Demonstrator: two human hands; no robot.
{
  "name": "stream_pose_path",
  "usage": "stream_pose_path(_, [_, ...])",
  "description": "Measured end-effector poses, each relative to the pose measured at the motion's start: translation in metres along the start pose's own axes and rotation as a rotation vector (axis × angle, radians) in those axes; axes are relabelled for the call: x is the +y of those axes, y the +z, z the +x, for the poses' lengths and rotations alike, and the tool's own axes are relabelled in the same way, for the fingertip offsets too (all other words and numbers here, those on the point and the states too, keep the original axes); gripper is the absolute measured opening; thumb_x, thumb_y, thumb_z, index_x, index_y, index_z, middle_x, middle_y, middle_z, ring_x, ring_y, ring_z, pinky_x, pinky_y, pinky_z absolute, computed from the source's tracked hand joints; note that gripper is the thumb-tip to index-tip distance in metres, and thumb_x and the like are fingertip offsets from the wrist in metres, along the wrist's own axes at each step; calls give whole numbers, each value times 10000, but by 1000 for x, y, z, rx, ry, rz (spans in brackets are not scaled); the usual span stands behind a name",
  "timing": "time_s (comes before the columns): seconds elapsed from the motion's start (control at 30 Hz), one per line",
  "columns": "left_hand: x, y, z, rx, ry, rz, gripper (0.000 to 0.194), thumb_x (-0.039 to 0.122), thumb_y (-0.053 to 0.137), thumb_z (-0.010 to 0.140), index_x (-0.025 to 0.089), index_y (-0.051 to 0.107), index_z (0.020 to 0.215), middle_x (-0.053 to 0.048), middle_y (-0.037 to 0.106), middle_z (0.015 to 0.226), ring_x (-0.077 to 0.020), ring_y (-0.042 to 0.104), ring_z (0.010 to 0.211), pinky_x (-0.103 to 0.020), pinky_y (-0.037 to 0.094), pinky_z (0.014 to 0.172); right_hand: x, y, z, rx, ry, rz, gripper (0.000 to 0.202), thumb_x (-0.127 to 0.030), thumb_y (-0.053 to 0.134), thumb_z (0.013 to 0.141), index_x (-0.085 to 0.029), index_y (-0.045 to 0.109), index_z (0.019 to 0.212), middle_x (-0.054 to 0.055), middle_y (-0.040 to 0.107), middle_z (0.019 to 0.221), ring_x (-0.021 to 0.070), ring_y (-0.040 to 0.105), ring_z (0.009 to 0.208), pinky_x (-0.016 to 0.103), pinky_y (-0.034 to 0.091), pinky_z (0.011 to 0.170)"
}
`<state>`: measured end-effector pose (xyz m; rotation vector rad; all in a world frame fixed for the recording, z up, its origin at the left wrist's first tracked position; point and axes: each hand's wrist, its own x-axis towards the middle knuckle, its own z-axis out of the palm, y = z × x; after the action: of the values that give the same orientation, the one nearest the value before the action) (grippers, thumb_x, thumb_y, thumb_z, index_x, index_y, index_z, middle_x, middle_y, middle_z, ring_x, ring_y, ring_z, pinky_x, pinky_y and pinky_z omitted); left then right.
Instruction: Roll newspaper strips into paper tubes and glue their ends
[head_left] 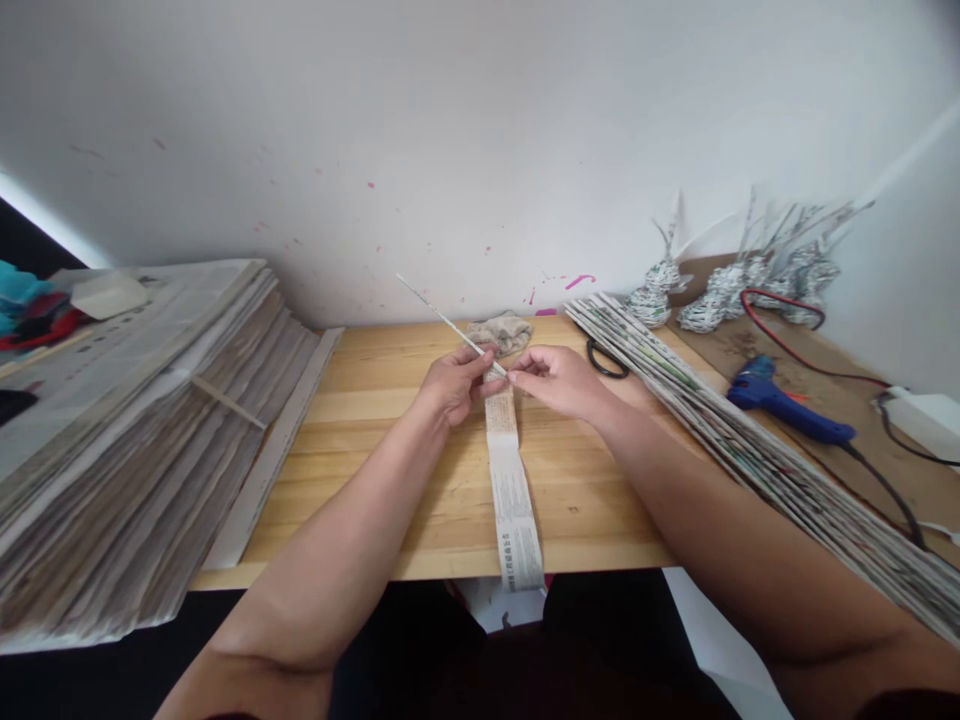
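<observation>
A newspaper strip [510, 490] runs from my fingers down the wooden table and hangs over its front edge. Its upper end is rolled into a thin paper tube [439, 313] that slants up to the left. Thumb and fingers of my left hand [455, 385] pinch this tube partway along. Close beside it, my right hand [559, 380] has its fingertips closed on the tube's lower right end, where the strip joins. The fingers partly hide that join.
A tall stack of newspapers [187, 400] fills the left. On the right lie a bundle of rolled paper tubes [697, 410], black scissors handles [607, 362] and a blue glue gun [787, 402]. Woven paper figures [651, 295] stand behind. A crumpled cloth [504, 332] rests by the wall.
</observation>
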<state>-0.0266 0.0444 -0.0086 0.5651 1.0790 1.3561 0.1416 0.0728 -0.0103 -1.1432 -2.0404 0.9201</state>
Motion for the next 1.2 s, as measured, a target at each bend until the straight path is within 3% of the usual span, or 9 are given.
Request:
stream_pose_path(0.2, [2, -2, 3, 45, 30, -13, 102, 60, 697, 809, 74, 705, 910, -68, 703, 736, -127, 688, 667, -164, 550, 540, 3, -1, 1, -3, 6, -90, 102, -267, 615, 779, -185, 665, 744, 2, 665, 702, 145, 580, 653, 260, 409, 619])
stream_pose_path(0.4, [-2, -1, 4, 9, 71, -11, 89, 51, 629, 852, 87, 686, 910, -49, 691, 760, -144, 702, 681, -244, 602, 614, 24, -2, 16, 156, 15, -257, 239, -320, 591, 875, -172, 738, 992, 95, 739, 991, 204, 659, 846, 310, 468, 794])
stream_pose_path(0.6, [-7, 5, -7, -104, -18, 65, 115, 66, 672, 827, 101, 700, 933, -34, 676, 751, -135, 691, 631, -286, 623, 617, 22, 6, 58, 161, -42, -593, 375, -402, 567, 904, -135, 719, 1118, 174, 706, 1031, 275, 630, 965, 339, 432, 834])
stream_pose_path(0.77, [-10, 7, -10, -234, -61, 105, 145, 73, 707, 797, 101, 709, 939, -62, 700, 820, -166, 716, 665, -275, 614, 596, 22, 19, 87, 117, 41, -567, 226, -279, 558, 872, -176, 760, 861, 113, 747, 920, 228, 656, 823, 293, 414, 679])
stream_pose_path(0.9, [-9, 7, -12, -260, -51, 109, 146, 81, 717, 791, 107, 718, 934, -61, 702, 848, -162, 717, 671, -275, 614, 608, 31, 22, 92, 210, 116, -547, 210, -256, 561, 848, -182, 753, 891, 98, 760, 929, 221, 664, 831, 287, 418, 681])
stream_pose_path(1.07, [-7, 7, -14, -285, -58, 134, 173, 104, 736, 782, 114, 718, 954, -47, 683, 780, -167, 713, 687, -285, 617, 610, 37, 12, 88, 218, 107, -472, 213, -369, 640, 824, -182, 733, 787, 81, 742, 828, 209, 639, 789, 281, 422, 698])
stream_pose_path(1.2, [-7, 9, -16, -299, -96, 159, 190, 93, 719, 792, 110, 715, 982, -63, 695, 783, -194, 725, 717, -280, 610, 577, 31, -3, 74, 138, 54, -365, 224, -288, 574, 877, -163, 738, 789, 70, 728, 813, 187, 621, 769, 270, 434, 700])
